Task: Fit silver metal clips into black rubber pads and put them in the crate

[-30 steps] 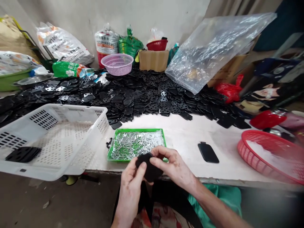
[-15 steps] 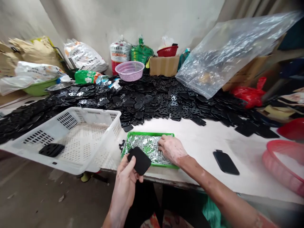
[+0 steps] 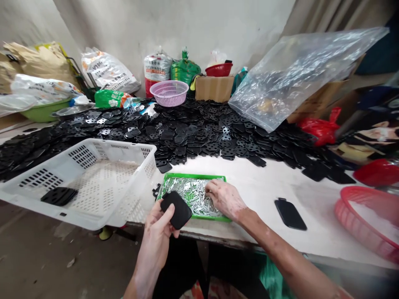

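Black rounded-rectangular pad (image 3: pixel 176 209) is clamped by the left hand (image 3: pixel 156 236). Silver metal clips (image 3: pixel 193 195) in a green plastic tray (image 3: pixel 193 176) are touched by the right hand (image 3: pixel 222 198), its grip unclear. White perforated plastic crate (image 3: pixel 124 146) and heaped black plates (image 3: pixel 187 133) are beyond.

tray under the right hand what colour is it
The tray is bright green; it shows best in the head view.

Four plastic baskets (image 3: pixel 124 143) (probably), one green tray (image 3: pixel 193 176)
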Action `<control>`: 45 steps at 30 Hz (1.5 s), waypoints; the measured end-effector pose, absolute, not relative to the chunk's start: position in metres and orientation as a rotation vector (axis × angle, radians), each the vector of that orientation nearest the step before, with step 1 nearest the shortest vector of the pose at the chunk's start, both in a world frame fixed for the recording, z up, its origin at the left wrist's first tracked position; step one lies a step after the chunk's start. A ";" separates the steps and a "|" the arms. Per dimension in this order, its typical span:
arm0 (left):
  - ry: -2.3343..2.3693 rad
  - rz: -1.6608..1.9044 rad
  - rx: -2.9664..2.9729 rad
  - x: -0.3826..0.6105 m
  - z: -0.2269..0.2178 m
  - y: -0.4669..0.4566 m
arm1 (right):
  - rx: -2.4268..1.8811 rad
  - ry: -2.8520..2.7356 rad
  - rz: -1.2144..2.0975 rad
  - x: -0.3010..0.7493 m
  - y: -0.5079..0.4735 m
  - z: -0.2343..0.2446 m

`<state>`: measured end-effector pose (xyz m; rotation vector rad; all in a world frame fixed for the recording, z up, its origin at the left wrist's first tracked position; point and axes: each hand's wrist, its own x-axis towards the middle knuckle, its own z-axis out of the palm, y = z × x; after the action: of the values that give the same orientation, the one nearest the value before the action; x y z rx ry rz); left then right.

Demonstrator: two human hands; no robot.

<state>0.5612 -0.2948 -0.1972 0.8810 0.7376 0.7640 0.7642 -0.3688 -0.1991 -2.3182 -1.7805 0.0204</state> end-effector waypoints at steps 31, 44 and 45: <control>0.806 0.787 1.147 0.569 -0.212 -0.298 | -2.183 -2.014 0.035 0.747 -0.358 -0.199; 0.805 0.872 0.959 0.562 -0.209 -0.291 | -2.157 -2.157 0.109 0.751 -0.372 -0.186; 0.793 0.859 0.964 0.562 -0.209 -0.291 | -2.156 -2.197 0.131 0.750 -0.372 -0.186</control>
<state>0.5623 -0.2912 -0.2094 0.9645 0.7932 0.8588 0.7501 -0.3715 -0.1861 -2.1561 -2.1973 0.1309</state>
